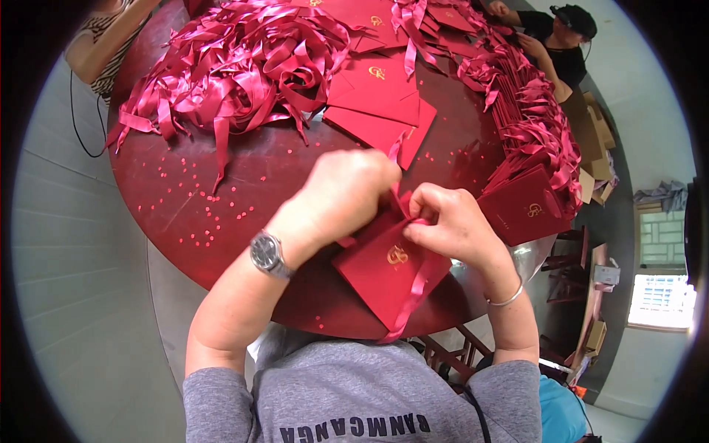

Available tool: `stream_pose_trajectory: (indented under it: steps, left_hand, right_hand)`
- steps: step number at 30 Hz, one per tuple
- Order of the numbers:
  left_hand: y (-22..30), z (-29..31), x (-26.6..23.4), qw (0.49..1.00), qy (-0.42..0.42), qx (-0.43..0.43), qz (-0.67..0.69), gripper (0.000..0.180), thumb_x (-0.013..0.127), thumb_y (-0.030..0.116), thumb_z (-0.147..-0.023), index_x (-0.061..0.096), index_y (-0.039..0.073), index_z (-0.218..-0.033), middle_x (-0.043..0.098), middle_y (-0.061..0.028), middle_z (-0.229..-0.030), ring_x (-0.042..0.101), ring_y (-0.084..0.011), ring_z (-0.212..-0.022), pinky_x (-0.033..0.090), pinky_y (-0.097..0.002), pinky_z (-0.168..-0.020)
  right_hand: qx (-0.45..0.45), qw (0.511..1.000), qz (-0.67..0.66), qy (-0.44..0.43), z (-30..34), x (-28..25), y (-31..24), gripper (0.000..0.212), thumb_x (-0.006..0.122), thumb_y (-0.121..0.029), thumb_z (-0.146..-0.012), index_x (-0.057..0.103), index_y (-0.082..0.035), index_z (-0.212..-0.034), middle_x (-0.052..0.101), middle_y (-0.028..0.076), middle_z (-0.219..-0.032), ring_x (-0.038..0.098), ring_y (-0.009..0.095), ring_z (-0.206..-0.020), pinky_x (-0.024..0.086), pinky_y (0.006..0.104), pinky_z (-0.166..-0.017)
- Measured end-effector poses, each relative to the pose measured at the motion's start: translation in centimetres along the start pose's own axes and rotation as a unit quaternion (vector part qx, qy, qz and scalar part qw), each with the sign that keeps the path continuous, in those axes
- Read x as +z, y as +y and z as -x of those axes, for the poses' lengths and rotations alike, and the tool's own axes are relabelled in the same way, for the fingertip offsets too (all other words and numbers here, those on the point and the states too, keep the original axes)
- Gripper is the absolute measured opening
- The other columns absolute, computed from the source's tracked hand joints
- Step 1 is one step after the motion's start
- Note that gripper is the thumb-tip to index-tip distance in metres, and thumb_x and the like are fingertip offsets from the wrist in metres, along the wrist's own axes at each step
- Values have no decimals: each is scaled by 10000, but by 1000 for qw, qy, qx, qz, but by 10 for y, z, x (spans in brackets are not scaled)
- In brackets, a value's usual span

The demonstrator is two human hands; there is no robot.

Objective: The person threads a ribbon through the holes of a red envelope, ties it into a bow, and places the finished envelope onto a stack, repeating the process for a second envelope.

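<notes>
A small red gift bag (369, 284) with a gold emblem lies tilted at the table's near edge, in front of my body. At its top edge my right hand (454, 221) is closed, thumb and forefinger pinching a pink satin ribbon (417, 295) whose tail hangs down over the bag's front. My left hand (351, 188), a watch on its wrist, is closed at the same edge on the ribbon, a piece of which sticks up past the knuckles. Its fingertips are mostly hidden behind the hand.
The round dark-red table (258, 159) carries a heap of loose pink ribbons (244, 66), flat red bags (377, 88) and scattered red confetti. A row of ribboned bags (528, 203) stands along the right. Two other people work at the far side. Cardboard boxes (591, 136) stand beyond.
</notes>
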State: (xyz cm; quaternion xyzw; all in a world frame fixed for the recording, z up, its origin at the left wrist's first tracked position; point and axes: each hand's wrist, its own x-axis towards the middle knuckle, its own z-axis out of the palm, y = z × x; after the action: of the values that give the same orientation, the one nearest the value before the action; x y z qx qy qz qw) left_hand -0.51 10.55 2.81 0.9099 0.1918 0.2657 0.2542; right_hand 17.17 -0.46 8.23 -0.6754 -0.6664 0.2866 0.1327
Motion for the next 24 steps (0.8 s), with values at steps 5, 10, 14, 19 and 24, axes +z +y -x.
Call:
stream_pose_trajectory:
  steps: [5,10,14,19,24]
  left_hand:
    - [-11,-2,-6,997,-3,-69,-41,32,657,81,-787,668,86,-816,673,-87,-804,665,-322,-801,520,-441,-674]
    - [-10,1,-2,986,119,-110,-37,132,665,139,-816,704,51,-907,675,-144,-817,665,-328,-800,518,-429,-692]
    - [15,-1,-24,979,-110,-162,49,139,681,139,-804,698,22,-877,680,-157,-822,667,-322,-799,518,-412,-718]
    - [22,2,-21,985,-134,-98,51,171,718,141,-764,700,37,-898,649,-124,-767,649,-308,-770,509,-410,-702]
    - [14,7,-1,994,-69,-86,25,271,730,103,-732,659,36,-985,621,-117,-771,631,-312,-826,497,-401,-741]
  right_hand:
    - [28,996,-83,2,10,2,9,211,736,-92,-750,600,-24,-896,579,3,-673,543,49,-618,443,238,-552]
    - [41,985,-154,67,12,18,21,286,716,-50,-782,618,-7,-1048,578,-9,-740,525,34,-650,440,207,-584]
    - [70,975,-165,131,14,25,22,338,718,-55,-788,622,-5,-1108,573,-15,-748,515,34,-655,437,203,-595]
    - [106,962,-149,202,12,29,36,413,716,-26,-802,592,7,-1194,579,-27,-758,499,17,-639,431,195,-581]
    - [110,954,-190,203,12,29,40,458,714,-20,-829,545,27,-1252,599,-23,-800,515,14,-666,441,181,-603]
